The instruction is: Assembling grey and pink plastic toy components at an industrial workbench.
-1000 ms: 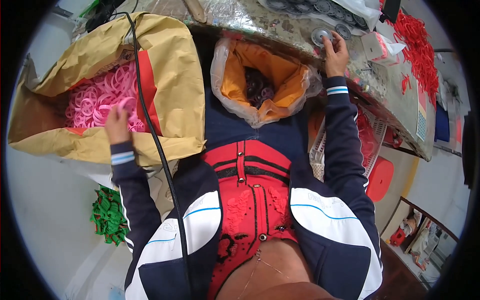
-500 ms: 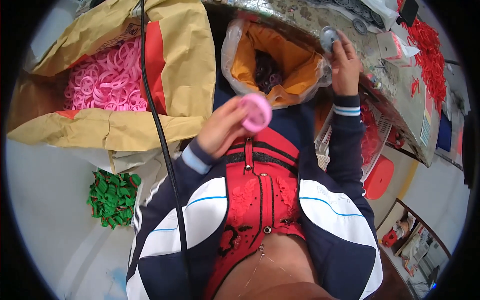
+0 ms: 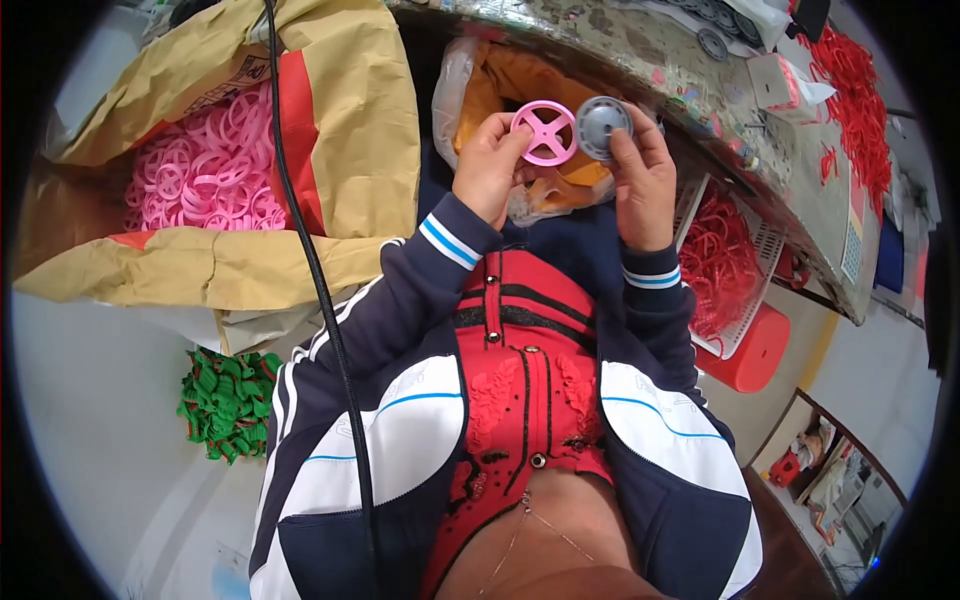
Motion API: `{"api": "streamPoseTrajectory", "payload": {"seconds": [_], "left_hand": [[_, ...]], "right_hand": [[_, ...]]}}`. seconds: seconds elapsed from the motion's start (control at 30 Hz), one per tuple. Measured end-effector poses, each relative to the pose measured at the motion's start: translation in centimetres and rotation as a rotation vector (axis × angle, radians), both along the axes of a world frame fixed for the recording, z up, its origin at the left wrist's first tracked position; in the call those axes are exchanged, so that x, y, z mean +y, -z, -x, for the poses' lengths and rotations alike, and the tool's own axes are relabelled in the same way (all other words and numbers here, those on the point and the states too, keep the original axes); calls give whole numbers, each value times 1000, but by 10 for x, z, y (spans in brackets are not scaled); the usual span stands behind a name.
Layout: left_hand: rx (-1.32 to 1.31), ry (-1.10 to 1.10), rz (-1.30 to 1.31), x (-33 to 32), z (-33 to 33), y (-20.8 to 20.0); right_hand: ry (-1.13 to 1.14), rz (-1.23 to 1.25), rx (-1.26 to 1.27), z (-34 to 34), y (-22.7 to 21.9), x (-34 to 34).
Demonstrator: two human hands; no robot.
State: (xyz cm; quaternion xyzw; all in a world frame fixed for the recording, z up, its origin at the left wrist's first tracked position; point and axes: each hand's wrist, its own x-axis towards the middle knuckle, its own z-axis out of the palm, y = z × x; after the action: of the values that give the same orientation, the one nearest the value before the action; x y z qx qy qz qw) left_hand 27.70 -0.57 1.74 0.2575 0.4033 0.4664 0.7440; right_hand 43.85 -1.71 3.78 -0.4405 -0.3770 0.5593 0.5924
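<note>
My left hand [image 3: 489, 172] pinches a pink plastic wheel [image 3: 550, 137] with a few spokes and open gaps. A round grey plastic disc [image 3: 592, 122], with small slots around it, is gripped by the thumb and fingers of my right hand [image 3: 648, 190]. The two pieces are side by side, their rims touching or nearly so; I cannot tell which. Both are held above an orange-lined bag [image 3: 578, 188] with a clear plastic edge, whose contents are mostly hidden by my hands and the pieces.
A large brown paper sack [image 3: 365, 130] full of pink wheels [image 3: 205, 165] stands at left, a black cable [image 3: 318, 240] hanging across it. Green pieces [image 3: 228, 400] lie below. At right are a worktable [image 3: 640, 60], a white basket [image 3: 765, 260] of red pieces, and a red stool [image 3: 755, 350].
My left hand has moved up and right with the pink wheel. My right hand has come down and left from the table edge with the grey disc, bringing the two together.
</note>
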Motion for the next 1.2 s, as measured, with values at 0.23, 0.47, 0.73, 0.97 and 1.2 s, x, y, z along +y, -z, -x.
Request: {"api": "streamPoseTrajectory", "payload": {"seconds": [0.23, 0.47, 0.73, 0.97, 1.2], "left_hand": [[-178, 117, -141, 2, -6, -12], [-80, 167, -231, 6, 2, -10], [153, 126, -404, 11, -4, -1], [726, 137, -693, 11, -5, -20], [356, 888, -463, 8, 91, -120]], "right_hand": [[21, -144, -580, 7, -8, 10], [-221, 73, -374, -1, -20, 19], [-180, 84, -362, 0, 0, 22], [-230, 17, -579, -4, -11, 20], [-71, -433, -1170, -44, -17, 58]]}}
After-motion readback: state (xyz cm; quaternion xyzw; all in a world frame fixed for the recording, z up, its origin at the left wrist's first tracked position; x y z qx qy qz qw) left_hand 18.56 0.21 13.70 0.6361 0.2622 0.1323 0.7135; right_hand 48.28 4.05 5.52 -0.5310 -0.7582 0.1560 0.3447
